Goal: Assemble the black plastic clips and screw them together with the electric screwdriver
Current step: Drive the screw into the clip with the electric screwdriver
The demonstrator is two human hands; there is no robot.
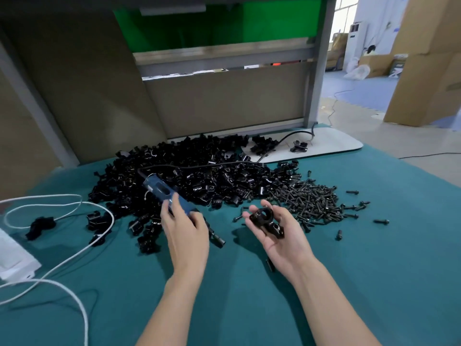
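Plain, unpatterned teal cloth surface (249,308); glossy black heaped plastic clips (199,176), the same glossy black on the joined two-part plastic clip (266,222), and a duller black on the loose metal screws (316,203). Mid-blue barrel on the electric screwdriver (162,192), with black at its tip and along its thin black cable (199,166); white looping cord (84,328) and white flat box (15,260). Farther back, bright green flat panel (224,23), dull brown cardboard sheets (74,83), grey metal frame post (321,58) and white board (336,146), all plain; pale brown cardboard boxes (429,58) at the far right.
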